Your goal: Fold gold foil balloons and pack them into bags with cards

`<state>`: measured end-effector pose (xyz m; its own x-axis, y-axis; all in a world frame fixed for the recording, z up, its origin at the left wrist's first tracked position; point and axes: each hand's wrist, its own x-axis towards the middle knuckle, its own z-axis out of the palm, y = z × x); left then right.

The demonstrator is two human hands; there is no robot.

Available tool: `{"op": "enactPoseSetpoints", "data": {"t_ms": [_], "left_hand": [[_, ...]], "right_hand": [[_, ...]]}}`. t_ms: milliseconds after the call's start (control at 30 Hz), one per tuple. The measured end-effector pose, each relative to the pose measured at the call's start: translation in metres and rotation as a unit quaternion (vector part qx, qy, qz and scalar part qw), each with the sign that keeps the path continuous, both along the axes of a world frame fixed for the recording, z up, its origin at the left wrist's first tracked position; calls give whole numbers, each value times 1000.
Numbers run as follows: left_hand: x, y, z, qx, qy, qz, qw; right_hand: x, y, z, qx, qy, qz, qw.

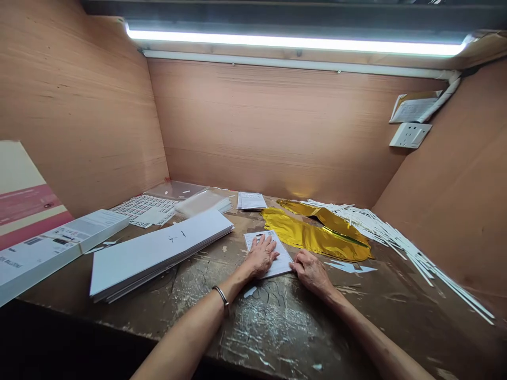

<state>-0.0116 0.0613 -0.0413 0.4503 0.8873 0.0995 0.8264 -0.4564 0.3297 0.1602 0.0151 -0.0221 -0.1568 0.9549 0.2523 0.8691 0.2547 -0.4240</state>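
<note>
A white card packet (280,262) with a dark hang slot at its top lies on the worn table in front of me. My left hand (261,255) rests on it, fingers spread and flat. At its lower right corner, my right hand (309,268) is closed, thumb and fingers pinching the edge. Just beyond the packet are gold foil balloons (301,232), flat and shiny. A small stack of printed cards (252,200) sits farther back. Whether the packet holds anything inside, I cannot tell.
To the left are a stack of long white cards (158,253), clear plastic bags (204,203), sticker sheets (146,208) and a long clear-lidded box (59,248). White paper sticks (380,227) spread along the right. Wooden walls enclose the table; a socket (410,135) is on the right.
</note>
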Motion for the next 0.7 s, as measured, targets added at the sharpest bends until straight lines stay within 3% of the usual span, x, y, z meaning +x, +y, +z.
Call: {"op": "enactPoseSetpoints", "data": {"t_ms": [133, 300, 433, 533, 600, 700], "left_hand": [[-9, -2, 10, -18, -24, -14, 999], [-16, -13, 18, -15, -24, -90, 996], [-27, -10, 40, -72, -31, -139, 987], [-33, -15, 56, -87, -42, -114, 989], [-32, -25, 54, -88, -34, -92, 991], [-31, -41, 35, -75, -8, -86, 993]], "right_hand": [[-1, 0, 0, -17, -11, -19, 1000], [-2, 3, 0, -39, -31, -36, 998], [0, 5, 3, -56, -40, -40, 997], [1, 8, 6, -76, -39, -39, 996], [1, 11, 7, -88, -36, -37, 995], [0, 13, 8, -100, -25, -37, 994]]}}
